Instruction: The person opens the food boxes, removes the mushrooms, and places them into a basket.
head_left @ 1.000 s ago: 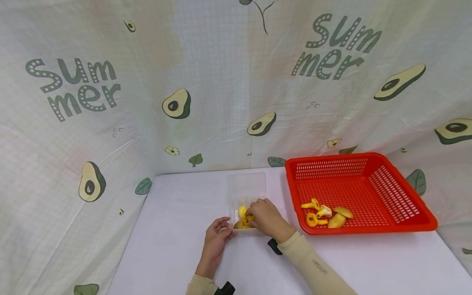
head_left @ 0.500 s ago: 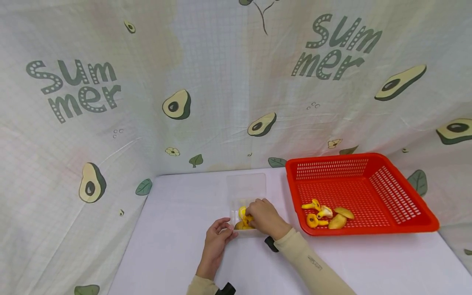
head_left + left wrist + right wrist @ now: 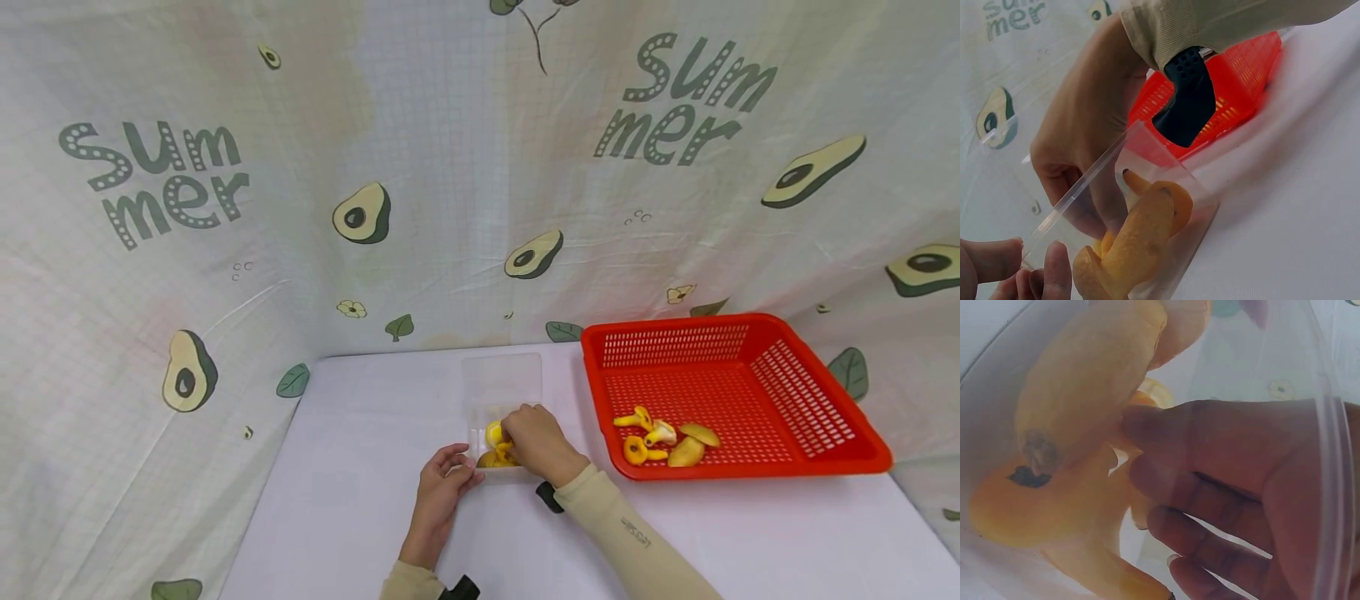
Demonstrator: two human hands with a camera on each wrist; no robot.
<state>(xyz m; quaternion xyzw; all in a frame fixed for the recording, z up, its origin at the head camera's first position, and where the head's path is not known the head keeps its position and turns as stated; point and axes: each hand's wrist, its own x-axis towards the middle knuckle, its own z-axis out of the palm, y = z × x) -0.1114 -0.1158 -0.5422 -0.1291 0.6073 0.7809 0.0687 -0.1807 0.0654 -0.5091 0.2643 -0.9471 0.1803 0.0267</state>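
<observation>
A clear plastic box [image 3: 504, 474] stands on the table with several toy mushrooms inside. At its front left corner my left hand [image 3: 439, 493] holds the wall between thumb and fingers. My right hand [image 3: 542, 447] reaches into the box from the right, and its thumb and index finger pinch a yellow mushroom [image 3: 493, 432], partly hidden by the fingers. Against the near wall lies a brown mushroom [image 3: 1141, 240], with an orange mushroom [image 3: 1180, 203] beside it. Through the plastic, the right wrist view shows my right fingers [image 3: 1210, 434] behind the brown mushroom.
A transparent lid [image 3: 502, 377] lies flat behind the box. To the right stands a red perforated basket [image 3: 832, 460], holding yellow mushrooms [image 3: 636, 450] and a brown mushroom [image 3: 688, 448]. A printed cloth [image 3: 442, 275] hangs behind the white table [image 3: 352, 450].
Inside the box, my right hand has shifted slightly, and the yellow mushroom has turned a little with it. My left hand stays at the box corner.
</observation>
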